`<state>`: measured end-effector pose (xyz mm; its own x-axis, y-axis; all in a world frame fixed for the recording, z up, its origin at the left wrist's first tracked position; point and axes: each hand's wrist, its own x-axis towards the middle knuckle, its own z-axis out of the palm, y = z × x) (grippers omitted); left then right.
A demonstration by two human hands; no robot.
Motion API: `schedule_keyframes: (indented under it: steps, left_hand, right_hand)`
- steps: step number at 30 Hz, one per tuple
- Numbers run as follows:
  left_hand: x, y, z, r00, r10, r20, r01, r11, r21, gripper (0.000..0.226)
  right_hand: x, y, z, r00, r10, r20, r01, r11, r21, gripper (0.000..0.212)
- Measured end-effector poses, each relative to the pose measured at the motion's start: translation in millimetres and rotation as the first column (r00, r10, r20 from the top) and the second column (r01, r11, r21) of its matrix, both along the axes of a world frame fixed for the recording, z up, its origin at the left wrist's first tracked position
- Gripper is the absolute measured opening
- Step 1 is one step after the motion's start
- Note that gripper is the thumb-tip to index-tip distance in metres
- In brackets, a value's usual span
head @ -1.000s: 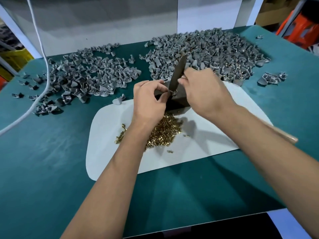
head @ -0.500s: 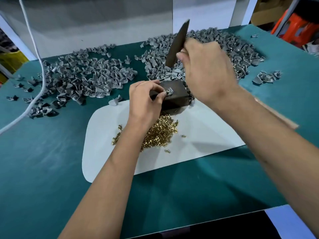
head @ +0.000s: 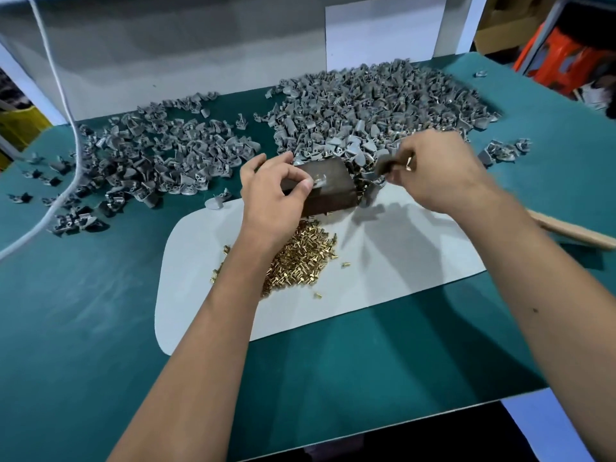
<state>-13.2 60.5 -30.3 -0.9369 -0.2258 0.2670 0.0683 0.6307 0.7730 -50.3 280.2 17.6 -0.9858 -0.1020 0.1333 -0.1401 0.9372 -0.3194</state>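
Observation:
A dark metal block (head: pixel 328 188) stands at the far edge of a white mat (head: pixel 383 261). My left hand (head: pixel 270 191) pinches a small grey metal part (head: pixel 318 181) on top of the block. My right hand (head: pixel 436 171) grips a dark flat metal bar (head: pixel 383 166), blurred and lowered to the right of the block beside the grey pile. A small brass piece (head: pixel 409 163) shows between the right fingers. A heap of brass inserts (head: pixel 300 255) lies on the mat under my left wrist.
Two big piles of grey metal parts lie on the green table: one at the back left (head: pixel 160 158), one at the back right (head: pixel 376 105). A white cable (head: pixel 71 128) hangs at left. A wooden handle (head: pixel 573 230) lies at right. A small cluster (head: pixel 503 150) sits far right.
My right hand struck down with the bar, lifted it high, then swung it down to the right of the block. My left hand kept pinching the grey part on the block.

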Motion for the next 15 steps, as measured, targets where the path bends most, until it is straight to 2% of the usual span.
schedule_keyframes:
  steps: [4,9,12,15]
  left_hand:
    - [-1,-1,0,1.000,-0.014,0.001,0.014,0.999,0.032,0.010]
    - [-1,-3,-3,1.000,-0.020,0.008,0.019,0.997,0.078,0.008]
    - [-1,-4,-2,1.000,-0.016,0.003,0.015,0.997,0.082,0.008]
    - [-1,-3,-1,1.000,-0.021,-0.001,0.021,0.997,0.069,0.010]
  right_hand:
    - [6,0,-12,0.997,-0.050,0.050,0.049,0.998,0.025,0.009]
    - [6,-10,-13,0.996,-0.029,0.079,0.026,0.999,0.042,0.008]
    - [6,-18,-6,0.999,-0.026,-0.022,0.025,0.999,-0.036,0.010]
    - [9,-40,1,0.985,0.115,-0.127,-0.128,0.987,-0.098,0.018]
